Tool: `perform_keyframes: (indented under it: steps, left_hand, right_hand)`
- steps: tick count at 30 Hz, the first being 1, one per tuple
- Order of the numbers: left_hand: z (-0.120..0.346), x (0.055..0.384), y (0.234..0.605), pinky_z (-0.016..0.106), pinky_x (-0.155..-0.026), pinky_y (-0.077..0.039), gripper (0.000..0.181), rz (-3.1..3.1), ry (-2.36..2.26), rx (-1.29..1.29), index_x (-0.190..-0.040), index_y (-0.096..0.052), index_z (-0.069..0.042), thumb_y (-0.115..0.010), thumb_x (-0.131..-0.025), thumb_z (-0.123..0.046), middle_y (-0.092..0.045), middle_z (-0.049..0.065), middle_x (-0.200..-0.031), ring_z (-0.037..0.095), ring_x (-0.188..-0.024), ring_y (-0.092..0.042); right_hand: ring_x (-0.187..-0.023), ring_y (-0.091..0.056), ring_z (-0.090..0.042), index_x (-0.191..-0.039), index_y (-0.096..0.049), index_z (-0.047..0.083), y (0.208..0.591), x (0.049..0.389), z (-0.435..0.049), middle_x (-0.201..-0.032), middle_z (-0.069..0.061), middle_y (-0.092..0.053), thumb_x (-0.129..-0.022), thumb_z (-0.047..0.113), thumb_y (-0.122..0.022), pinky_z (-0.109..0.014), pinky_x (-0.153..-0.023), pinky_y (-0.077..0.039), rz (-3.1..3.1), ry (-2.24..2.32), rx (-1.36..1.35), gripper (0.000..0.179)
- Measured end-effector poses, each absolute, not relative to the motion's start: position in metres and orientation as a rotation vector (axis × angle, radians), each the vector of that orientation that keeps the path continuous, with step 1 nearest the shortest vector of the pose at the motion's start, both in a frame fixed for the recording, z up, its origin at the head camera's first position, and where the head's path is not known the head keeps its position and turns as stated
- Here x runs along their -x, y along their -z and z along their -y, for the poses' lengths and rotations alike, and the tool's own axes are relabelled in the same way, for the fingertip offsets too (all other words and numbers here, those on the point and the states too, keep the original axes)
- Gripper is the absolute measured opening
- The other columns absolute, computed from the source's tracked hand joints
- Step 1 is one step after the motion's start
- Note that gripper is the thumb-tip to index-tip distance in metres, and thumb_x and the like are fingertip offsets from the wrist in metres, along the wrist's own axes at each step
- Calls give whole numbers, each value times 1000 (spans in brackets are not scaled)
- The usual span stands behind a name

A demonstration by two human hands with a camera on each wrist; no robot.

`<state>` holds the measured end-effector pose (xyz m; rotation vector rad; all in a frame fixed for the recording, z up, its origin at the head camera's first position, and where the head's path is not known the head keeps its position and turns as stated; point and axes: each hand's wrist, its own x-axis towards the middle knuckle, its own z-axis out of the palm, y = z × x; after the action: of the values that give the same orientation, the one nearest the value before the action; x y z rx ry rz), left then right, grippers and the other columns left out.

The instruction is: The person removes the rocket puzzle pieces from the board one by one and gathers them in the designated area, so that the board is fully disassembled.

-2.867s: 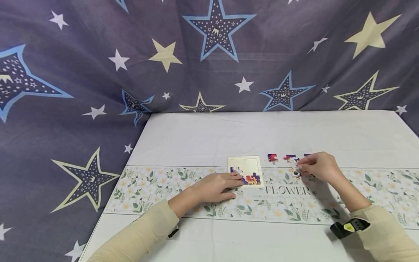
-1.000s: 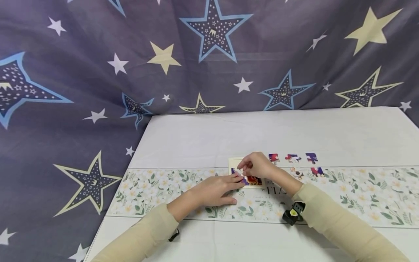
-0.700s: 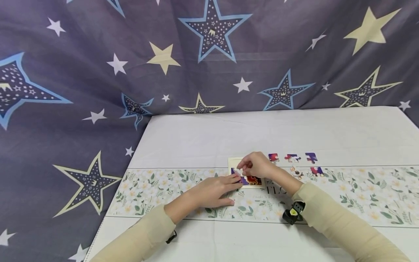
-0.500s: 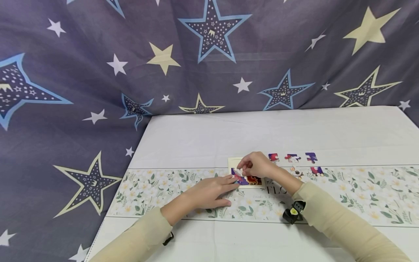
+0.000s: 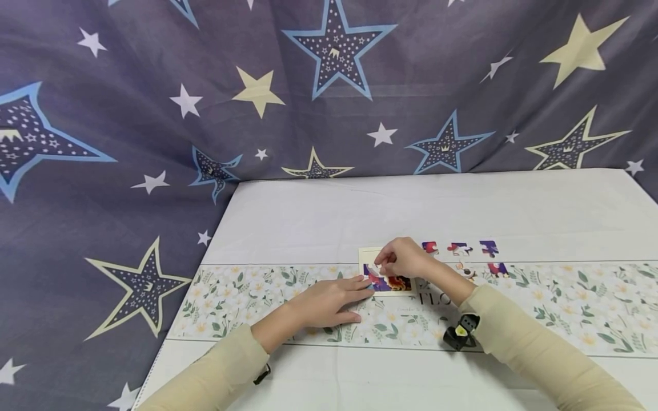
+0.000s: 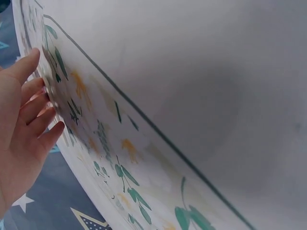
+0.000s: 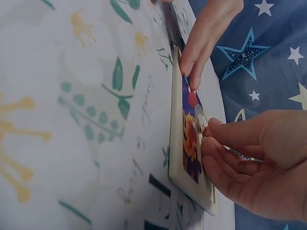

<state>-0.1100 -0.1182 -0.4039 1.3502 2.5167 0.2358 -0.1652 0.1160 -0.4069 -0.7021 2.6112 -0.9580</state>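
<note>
A pale square puzzle board [image 5: 361,257] lies on the table, its lower part filled with joined purple and red pieces. My right hand [image 5: 405,260] is over the board, thumb and fingertips pinching a whitish puzzle piece [image 7: 199,115] at the edge of the filled part; the fingers hide most of it. My left hand [image 5: 329,302] lies palm down with extended fingers, the fingertips touching the board's lower left corner. In the right wrist view, the left fingers [image 7: 195,48] rest at the board's far end. The left wrist view shows this hand beside the flowered cloth.
Several loose puzzle pieces lie right of the board: a red and purple piece [image 5: 429,247], a red and white piece [image 5: 460,249], a purple piece [image 5: 489,248] and others below. A white tablecloth [image 5: 390,365] with a flowered band covers the table. A starry curtain [image 5: 288,131] hangs behind and left.
My right hand has moved left from the loose pieces to the board, bringing a piece. My left fingertips have slid slightly back toward the lower left, uncovering more of the joined pieces.
</note>
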Motion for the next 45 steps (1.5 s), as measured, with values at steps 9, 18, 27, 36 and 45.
perform_keyframes:
  steps: [9, 18, 27, 36, 45]
  left_hand:
    - [118, 111, 406, 38, -113, -40, 56, -2519, -268, -1358, -146, -44, -16, -55, -96, -41, -37, 3, -155, 20, -146, -33]
    - [118, 111, 407, 38, -114, -40, 56, -2526, -257, -1358, -145, -45, -17, -56, -96, -41, -38, 3, -154, 20, -145, -34]
    - [119, 112, 408, 38, -114, -40, 55, -2527, -270, -1383, -145, -45, -16, -55, -96, -40, -39, 3, -154, 20, -145, -35]
    - [120, 113, 408, 38, -114, -40, 55, -2521, -259, -1377, -145, -45, -17, -55, -96, -41, -38, 2, -154, 20, -145, -34]
    - [119, 114, 408, 38, -113, -41, 54, -2513, -280, -1368, -144, -46, -18, -55, -96, -40, -39, 2, -154, 20, -145, -35]
  right_hand:
    - [-66, -60, -8, -86, -74, 4, 406, 166, -111, -76, -4, -70, -83, 4, -71, -22, -64, -52, -2637, 957, 647, 5]
    - [-66, -59, -10, -82, -72, 6, 407, 167, -107, -75, -4, -70, -83, 9, -73, -23, -65, -52, -2619, 990, 497, 3]
    - [-64, -59, -11, -84, -71, 7, 412, 172, -107, -74, -3, -70, -83, 12, -74, -22, -65, -49, -2552, 1068, 380, 5]
    - [-67, -70, -12, -93, -71, -2, 416, 173, -106, -81, -13, -74, -84, 5, -71, -27, -65, -61, -2373, 1285, 201, 11]
    - [-65, -69, -13, -96, -69, -3, 418, 172, -102, -80, -12, -73, -83, -1, -70, -28, -66, -61, -2300, 1376, 86, 13]
